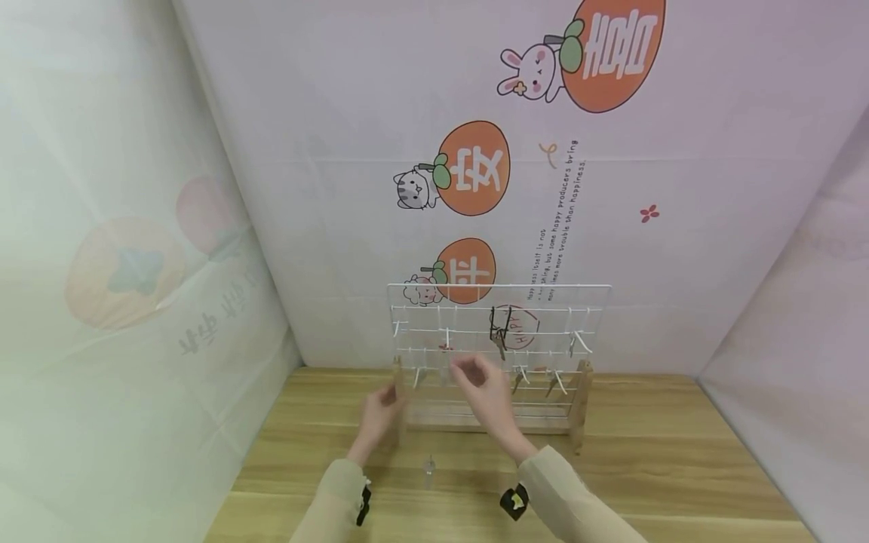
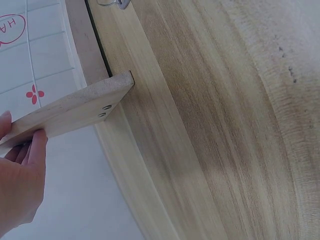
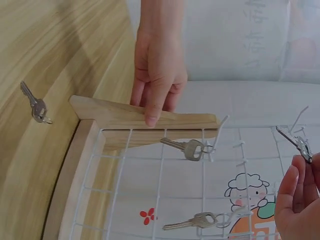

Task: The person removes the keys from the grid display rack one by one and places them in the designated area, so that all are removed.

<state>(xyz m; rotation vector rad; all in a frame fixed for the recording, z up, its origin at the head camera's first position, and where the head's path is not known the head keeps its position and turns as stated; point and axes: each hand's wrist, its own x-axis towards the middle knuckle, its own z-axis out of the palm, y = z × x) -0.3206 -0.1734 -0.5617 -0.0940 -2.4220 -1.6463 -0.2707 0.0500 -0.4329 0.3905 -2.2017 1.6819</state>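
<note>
Left hand [image 3: 160, 70] grips wooden post [image 3: 187, 120] of rack [image 1: 489, 429]; right hand [image 3: 304, 205] pinches key [image 3: 303, 147]; loose key [image 3: 37, 106] on table [image 1: 652, 445].

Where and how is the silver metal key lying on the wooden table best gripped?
Probably pinch the silver key across its broad head, from above: it lies flat and uncovered, its narrow blade pointing away from the white wire rack.

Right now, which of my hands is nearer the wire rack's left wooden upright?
Left. Your left hand grips that wooden upright; your right hand is farther right, holding a key.
</note>
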